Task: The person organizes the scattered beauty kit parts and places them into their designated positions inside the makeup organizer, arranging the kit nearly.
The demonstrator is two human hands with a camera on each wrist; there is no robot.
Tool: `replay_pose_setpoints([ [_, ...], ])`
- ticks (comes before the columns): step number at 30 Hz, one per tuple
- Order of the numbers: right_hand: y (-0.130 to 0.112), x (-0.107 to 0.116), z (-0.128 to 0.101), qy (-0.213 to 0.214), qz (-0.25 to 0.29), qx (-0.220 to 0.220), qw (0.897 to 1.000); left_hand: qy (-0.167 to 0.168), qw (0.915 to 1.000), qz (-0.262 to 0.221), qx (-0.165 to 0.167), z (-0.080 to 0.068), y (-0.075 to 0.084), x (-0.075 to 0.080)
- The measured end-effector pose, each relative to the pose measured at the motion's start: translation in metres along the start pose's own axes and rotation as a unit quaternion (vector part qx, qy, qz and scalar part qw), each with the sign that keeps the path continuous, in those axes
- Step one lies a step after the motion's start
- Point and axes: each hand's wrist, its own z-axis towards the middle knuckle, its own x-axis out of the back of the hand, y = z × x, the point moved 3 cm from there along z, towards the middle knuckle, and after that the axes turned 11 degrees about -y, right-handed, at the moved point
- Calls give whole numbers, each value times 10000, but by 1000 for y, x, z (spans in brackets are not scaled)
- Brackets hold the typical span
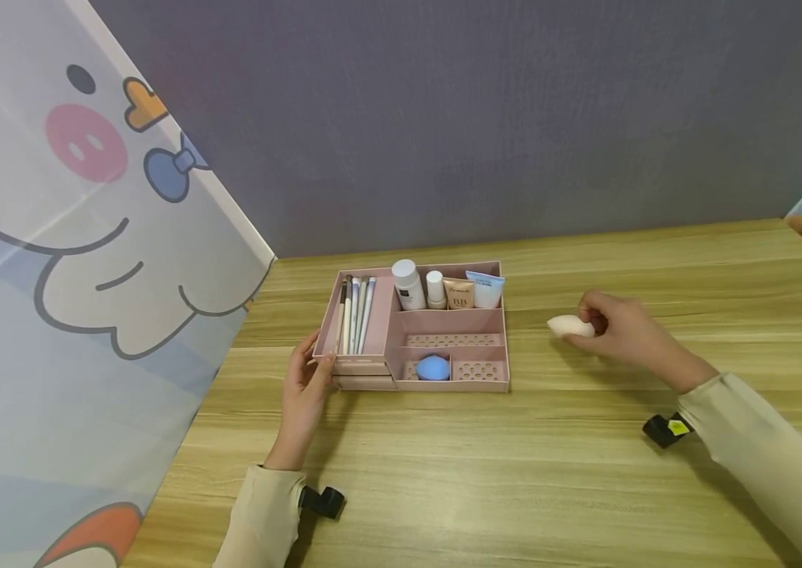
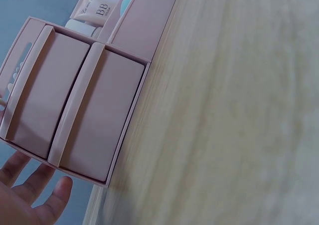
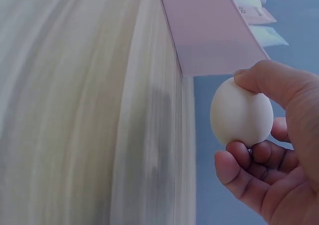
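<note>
At nine o'clock of the scene hangs a pale cartoon-printed fabric curtain (image 1: 74,260), its lower edge meeting the light wood-grain counter (image 1: 486,465). Next comes the left hand (image 1: 307,386), resting against the front-left corner of the pink rectangular compartmented organiser box (image 1: 496,327); its fingers (image 2: 44,197) lie straight and lightly spread beside the box's two shut pink drawer fronts (image 2: 75,110), touching the corner rather than curling round it. In the box's long left compartment, at about ten o'clock from the box's middle, lie several slim pale-handled makeup brushes (image 1: 354,314). Along the back row at twelve o'clock stand a white round-capped bottle (image 1: 408,285), a smaller white bottle (image 1: 434,289), a beige squeeze tube marked BB (image 1: 458,293) and a white tube with a blue top edge (image 1: 486,289). At six o'clock in the box, a blue egg-shaped makeup sponge (image 1: 432,368) sits in a front compartment with a perforated floor. To the right of the box, at three o'clock and clear of it, the right hand (image 1: 617,327) holds a cream egg-shaped makeup sponge (image 1: 571,326) just above the counter; thumb and curled fingers (image 3: 249,160) pinch it by its rounded end. A small black clip with a yellow label (image 1: 667,429) shows at the right wrist, at four o'clock.
</note>
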Motion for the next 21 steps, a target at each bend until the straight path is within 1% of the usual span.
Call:
replay_pose_setpoints([
  [5, -7, -1, 2, 11, -13, 110, 9999, 22, 10000, 2, 1, 0, 0, 0],
  [17, -23, -8, 4, -297, 161, -17, 9994, -11, 10000, 15, -69, 0, 0, 0],
  [21, -27, -10, 6, -264, 154, 94, 9995, -12, 10000, 28, -72, 0, 0, 0],
])
